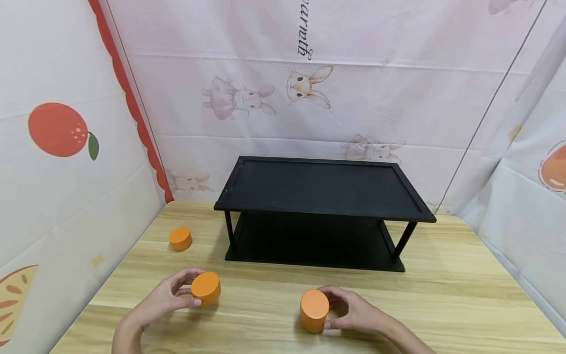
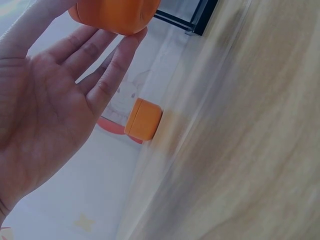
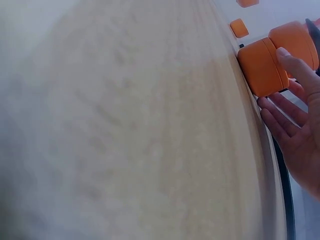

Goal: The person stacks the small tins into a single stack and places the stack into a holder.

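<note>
My left hand (image 1: 163,297) pinches a short round orange tin (image 1: 206,287) between thumb and fingertips, just above the table. In the left wrist view, only the lower part of this orange tin (image 2: 117,15) shows. To the right, my right hand (image 1: 353,310) grips a stack of two orange tins, the upper tin (image 1: 314,303) covering most of the lower tin (image 1: 313,324). The right wrist view shows the thumb at the seam where the lower tin (image 3: 261,67) meets the upper tin (image 3: 295,44). Another orange tin (image 1: 180,239) sits alone at the back left.
A black two-tier rack (image 1: 318,189) stands behind the hands, in the middle of the wooden table (image 1: 247,319). Patterned cloth (image 1: 274,113) hangs at the back and along both sides. The rack's front posts rise at its left and right ends.
</note>
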### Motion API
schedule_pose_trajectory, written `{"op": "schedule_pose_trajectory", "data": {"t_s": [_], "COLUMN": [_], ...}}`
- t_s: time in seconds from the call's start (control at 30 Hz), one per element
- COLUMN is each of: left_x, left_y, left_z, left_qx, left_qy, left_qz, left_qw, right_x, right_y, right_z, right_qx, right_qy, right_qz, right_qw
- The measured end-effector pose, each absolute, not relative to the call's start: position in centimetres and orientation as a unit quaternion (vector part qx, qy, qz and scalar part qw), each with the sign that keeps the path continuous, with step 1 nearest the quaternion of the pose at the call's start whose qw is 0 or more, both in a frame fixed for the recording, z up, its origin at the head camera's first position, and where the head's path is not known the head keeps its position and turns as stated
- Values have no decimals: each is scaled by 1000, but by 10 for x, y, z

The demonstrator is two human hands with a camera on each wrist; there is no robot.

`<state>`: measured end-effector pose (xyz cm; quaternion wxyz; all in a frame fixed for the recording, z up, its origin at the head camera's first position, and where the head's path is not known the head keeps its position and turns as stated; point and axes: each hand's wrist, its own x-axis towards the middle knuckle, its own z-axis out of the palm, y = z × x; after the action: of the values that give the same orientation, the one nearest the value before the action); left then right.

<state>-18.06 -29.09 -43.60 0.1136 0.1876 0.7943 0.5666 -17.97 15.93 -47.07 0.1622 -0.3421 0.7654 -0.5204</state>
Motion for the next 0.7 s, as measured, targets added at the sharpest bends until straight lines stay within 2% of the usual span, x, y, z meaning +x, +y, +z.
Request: {"op": "schedule_pose_trajectory", "data": {"t_s": [0.7], "left_x": [-181], "left_y": [-292], "left_z": [-436], "left_qx": [187], "left_qy": [798], "left_qz": [562], "left_qw": [114], "right_x": [-181], "right_y": [154], "right_z": [-465], "right_qx": [-358], "right_qy": [787], "right_qz": [-487], "right_qw": [128]}}
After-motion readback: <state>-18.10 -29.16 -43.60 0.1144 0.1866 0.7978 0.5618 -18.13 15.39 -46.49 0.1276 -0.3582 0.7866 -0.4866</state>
